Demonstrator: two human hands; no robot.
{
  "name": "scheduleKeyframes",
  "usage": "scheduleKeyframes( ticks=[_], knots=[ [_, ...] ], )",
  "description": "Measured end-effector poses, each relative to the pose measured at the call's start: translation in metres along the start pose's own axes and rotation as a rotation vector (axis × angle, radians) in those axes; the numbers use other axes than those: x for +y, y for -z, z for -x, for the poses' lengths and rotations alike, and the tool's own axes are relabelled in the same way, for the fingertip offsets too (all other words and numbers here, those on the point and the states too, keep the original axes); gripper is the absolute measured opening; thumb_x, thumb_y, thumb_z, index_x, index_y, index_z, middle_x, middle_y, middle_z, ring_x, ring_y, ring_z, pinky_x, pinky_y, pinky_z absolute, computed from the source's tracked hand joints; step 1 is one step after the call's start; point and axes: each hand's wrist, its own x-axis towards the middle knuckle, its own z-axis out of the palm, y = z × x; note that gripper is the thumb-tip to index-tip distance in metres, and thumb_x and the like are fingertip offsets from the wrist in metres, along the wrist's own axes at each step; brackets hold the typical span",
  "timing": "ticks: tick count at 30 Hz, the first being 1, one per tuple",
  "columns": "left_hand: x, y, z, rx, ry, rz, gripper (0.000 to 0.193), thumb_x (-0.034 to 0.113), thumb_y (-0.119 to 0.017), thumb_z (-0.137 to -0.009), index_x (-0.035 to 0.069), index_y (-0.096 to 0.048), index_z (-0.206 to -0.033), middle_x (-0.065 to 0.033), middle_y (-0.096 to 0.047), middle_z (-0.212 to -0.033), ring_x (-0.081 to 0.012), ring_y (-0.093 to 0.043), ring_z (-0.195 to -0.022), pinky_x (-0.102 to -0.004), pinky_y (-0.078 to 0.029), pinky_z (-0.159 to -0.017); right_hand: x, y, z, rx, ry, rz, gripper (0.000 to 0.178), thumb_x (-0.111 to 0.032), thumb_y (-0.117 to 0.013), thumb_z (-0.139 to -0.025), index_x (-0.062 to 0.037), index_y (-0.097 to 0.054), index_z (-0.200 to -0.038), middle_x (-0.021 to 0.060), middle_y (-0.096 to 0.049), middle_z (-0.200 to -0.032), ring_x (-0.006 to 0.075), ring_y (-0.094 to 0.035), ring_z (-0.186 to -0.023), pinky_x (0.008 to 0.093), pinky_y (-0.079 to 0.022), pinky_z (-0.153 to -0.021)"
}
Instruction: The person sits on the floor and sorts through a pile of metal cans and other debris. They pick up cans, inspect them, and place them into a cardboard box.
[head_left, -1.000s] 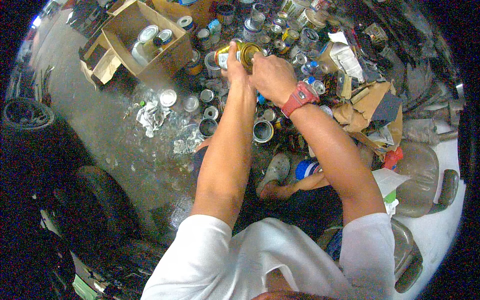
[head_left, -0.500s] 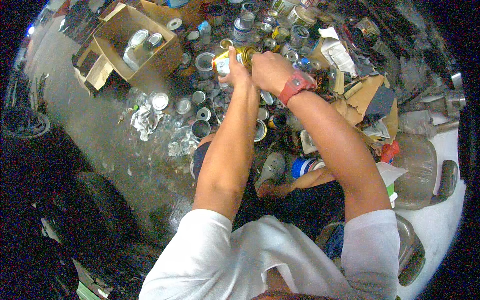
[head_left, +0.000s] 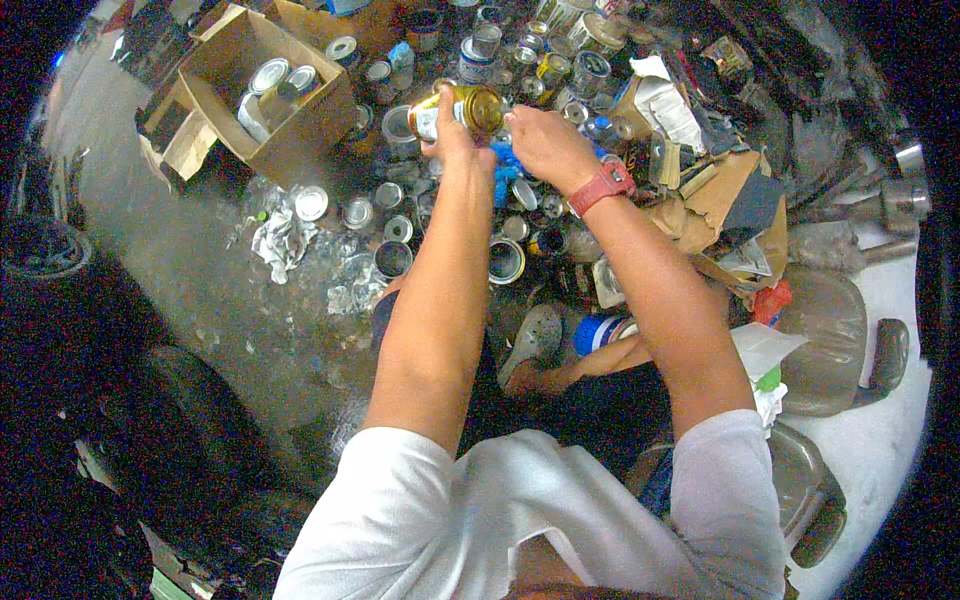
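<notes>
The gold can (head_left: 458, 110) is partly covered by the left hand (head_left: 455, 140), so its label's hard to make out; it lies sideways above the floor clutter, wrapped by that hand's fingers; the right hand (head_left: 545, 145) sits just beside its end, fingers curled, can't tell if touching.

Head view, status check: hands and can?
Left hand grips gold can, held sideways. Right hand at its end. Loose tins crowd the floor below.

One gold can (head_left: 460, 110) in hand; one cardboard box (head_left: 262, 90) containing three cans; one red wristwatch (head_left: 600, 187); loose floor cans uncountable.
</notes>
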Motion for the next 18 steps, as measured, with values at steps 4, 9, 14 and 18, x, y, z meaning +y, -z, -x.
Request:
scheduleKeyframes(
  ticks=[4,9,14,18],
  knots=[
    [-0.009,-0.003,0.003,0.009,0.006,0.006,0.119,0.033,-0.093,-0.076,0.013,-0.009,-0.158,-0.0186,-0.046,-0.143,-0.0351,-0.064,-0.114,-0.0524,-0.063,-0.088,0.001,-0.009,-0.003,-0.012,-0.031,-0.021,0.039,-0.029,-0.043,-0.106,0.0021,-0.064,-0.098,0.0319,-0.069,-0.098,0.0519,-0.066,-0.095,0.0611,-0.05,-0.084],
    [-0.009,-0.004,0.005,-0.028,-0.026,0.004,0.12,0.034,-0.092,-0.077,0.014,-0.006,-0.159,-0.0194,-0.047,-0.142,-0.0353,-0.063,-0.115,-0.0532,-0.061,-0.091,-0.012,0.003,-0.004,-0.071,-0.069,-0.024,0.04,-0.028,-0.042,-0.106,0.0033,-0.066,-0.099,0.0327,-0.069,-0.101,0.0517,-0.065,-0.098,0.0612,-0.05,-0.086],
    [0.002,-0.019,0.035,-0.005,-0.039,-0.019,0.126,0.036,-0.093,-0.076,0.015,-0.002,-0.16,-0.0189,-0.047,-0.144,-0.0356,-0.06,-0.119,-0.0548,-0.057,-0.094,-0.017,0.004,-0.01,-0.152,0.006,0.031,0.032,-0.018,-0.045,-0.099,0.0033,-0.068,-0.101,0.031,-0.07,-0.104,0.05,-0.067,-0.101,0.059,-0.052,-0.088],
    [-0.002,-0.034,0.076,0.064,-0.099,-0.156,0.135,0.038,-0.095,-0.072,0.015,0.003,-0.163,-0.0183,-0.044,-0.148,-0.0351,-0.055,-0.124,-0.0546,-0.052,-0.099,0.004,-0.015,0.003,0.0,0.031,0.099,0.027,-0.017,-0.049,-0.098,0.002,-0.067,-0.106,0.0298,-0.07,-0.102,0.0496,-0.067,-0.096,0.06,-0.052,-0.086]
  ],
)
